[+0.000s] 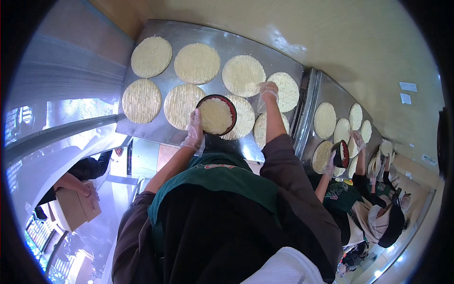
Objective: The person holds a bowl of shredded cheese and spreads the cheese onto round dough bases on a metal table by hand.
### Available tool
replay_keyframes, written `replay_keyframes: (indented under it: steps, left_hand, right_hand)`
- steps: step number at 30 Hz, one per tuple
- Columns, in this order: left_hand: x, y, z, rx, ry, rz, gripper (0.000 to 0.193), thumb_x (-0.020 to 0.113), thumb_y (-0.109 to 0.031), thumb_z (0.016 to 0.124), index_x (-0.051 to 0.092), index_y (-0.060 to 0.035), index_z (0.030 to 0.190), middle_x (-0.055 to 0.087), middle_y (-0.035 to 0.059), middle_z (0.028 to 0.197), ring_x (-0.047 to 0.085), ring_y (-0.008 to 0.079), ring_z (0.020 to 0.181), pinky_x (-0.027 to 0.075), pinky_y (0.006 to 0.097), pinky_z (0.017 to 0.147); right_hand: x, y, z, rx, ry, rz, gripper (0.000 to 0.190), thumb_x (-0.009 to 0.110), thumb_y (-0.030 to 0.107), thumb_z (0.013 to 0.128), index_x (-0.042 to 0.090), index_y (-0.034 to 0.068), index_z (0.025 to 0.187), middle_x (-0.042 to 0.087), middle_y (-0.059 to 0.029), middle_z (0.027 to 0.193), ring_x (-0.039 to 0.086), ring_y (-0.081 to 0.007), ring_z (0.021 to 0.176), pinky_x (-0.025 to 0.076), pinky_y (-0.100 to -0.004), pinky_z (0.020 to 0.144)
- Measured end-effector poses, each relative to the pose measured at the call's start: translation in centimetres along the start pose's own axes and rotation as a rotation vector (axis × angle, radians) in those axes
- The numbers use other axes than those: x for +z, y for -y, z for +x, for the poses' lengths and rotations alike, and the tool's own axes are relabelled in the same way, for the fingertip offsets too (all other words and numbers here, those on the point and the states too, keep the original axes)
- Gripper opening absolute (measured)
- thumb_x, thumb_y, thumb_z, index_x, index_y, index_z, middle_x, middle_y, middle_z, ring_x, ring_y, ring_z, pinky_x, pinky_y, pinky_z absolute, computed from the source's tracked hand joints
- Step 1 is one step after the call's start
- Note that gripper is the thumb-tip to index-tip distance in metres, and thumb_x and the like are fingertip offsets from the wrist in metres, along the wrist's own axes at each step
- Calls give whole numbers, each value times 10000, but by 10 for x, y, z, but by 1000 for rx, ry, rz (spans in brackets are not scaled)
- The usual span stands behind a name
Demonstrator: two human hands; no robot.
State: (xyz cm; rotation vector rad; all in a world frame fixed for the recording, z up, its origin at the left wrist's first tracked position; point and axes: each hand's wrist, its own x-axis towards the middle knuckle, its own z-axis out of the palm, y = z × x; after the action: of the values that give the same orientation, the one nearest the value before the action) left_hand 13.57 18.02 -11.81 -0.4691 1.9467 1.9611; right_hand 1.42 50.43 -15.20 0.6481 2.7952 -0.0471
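My left hand [194,133], in a clear plastic glove, grips the left side of a round bowl [234,117], dark outside and red inside. White shredded or crumbly food [215,115] fills much of it. My right hand [269,90], gloved too, is over the edge between two pale discs at the right; whether its fingers hold anything is hidden. Beneath it lies a pale round disc [285,92] with crumbly white topping. Several more discs, such as a ridged disc [142,101] and a smoother disc [244,75], lie in two rows on the metal table. The bowl overlaps two near-row discs.
The metal worktable [205,32] meets a wall behind. Past a gap at the right, a second metal table [328,88] holds more discs, where co-workers in green aprons stand, one holding a similar bowl [341,154]. At the left, beyond plastic sheeting, a person holds a cardboard box [76,207].
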Motion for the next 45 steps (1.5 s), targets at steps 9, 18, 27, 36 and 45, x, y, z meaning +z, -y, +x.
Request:
replay_keyframes:
  steps: [9, 18, 27, 36, 45]
  left_hand:
    - [2, 1, 5, -13, 46, 45, 645, 256, -494, 924, 368, 68, 1220, 444, 263, 1172, 438, 343, 1086, 329, 368, 940]
    - [22, -64, 0, 34, -26, 260, 624, 293, -503, 912, 412, 41, 1192, 521, 264, 1083, 505, 372, 1020, 381, 385, 887]
    - [44, -84, 1, 167, -27, 203, 499, 352, -433, 920, 445, 5, 1141, 541, 266, 1015, 518, 412, 965, 401, 419, 836]
    - [57, -59, 17, 86, -6, 275, 550, 322, -476, 915, 447, 7, 1148, 556, 257, 1012, 524, 397, 976, 393, 421, 844]
    - [31, -33, 34, -111, -104, 52, 582, 315, -469, 921, 407, 46, 1176, 542, 266, 1045, 522, 375, 1003, 398, 391, 863]
  right_hand:
    - [-20, -1, -15, -83, 50, 502, 225, 583, 280, 776, 681, 105, 880, 654, -101, 924, 624, -238, 853, 481, -310, 749]
    - [-115, 88, -150, -609, 210, 601, 282, 650, 216, 734, 618, -2, 910, 625, -170, 861, 611, -263, 816, 480, -324, 751]
    - [-112, 100, -189, -456, 77, 212, 417, 674, 259, 673, 560, 13, 990, 565, -216, 982, 550, -355, 913, 438, -415, 805]
    - [-103, 69, -146, -182, 361, 1198, 265, 663, 86, 699, 580, 36, 946, 595, -73, 787, 576, -180, 692, 459, -289, 578]
    - [-55, 37, -50, 241, 474, 1660, 126, 599, 56, 790, 586, 1, 902, 579, -52, 730, 531, -120, 586, 401, -233, 484]
